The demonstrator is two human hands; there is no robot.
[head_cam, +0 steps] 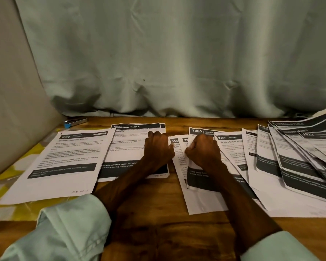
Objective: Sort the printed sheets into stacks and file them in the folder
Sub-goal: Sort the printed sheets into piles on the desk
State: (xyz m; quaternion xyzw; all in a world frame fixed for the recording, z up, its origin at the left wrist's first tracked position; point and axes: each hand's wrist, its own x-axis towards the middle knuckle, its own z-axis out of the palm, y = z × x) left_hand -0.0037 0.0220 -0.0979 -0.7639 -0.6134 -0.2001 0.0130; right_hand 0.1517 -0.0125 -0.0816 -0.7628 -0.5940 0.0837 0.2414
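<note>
Two hands, both with fingers curled under. Your left hand [157,147] rests on the right edge of the white printed "DRESSING TABLE" stack [128,146] at the far middle of the brown wooden counter [177,122]. Your right hand [203,151] sits on the "3800 KITCHEN" sheet [197,131] just beside it. You cannot tell whether either pinches paper. Fanned printed sheets [290,166] cover the right edge.
</note>
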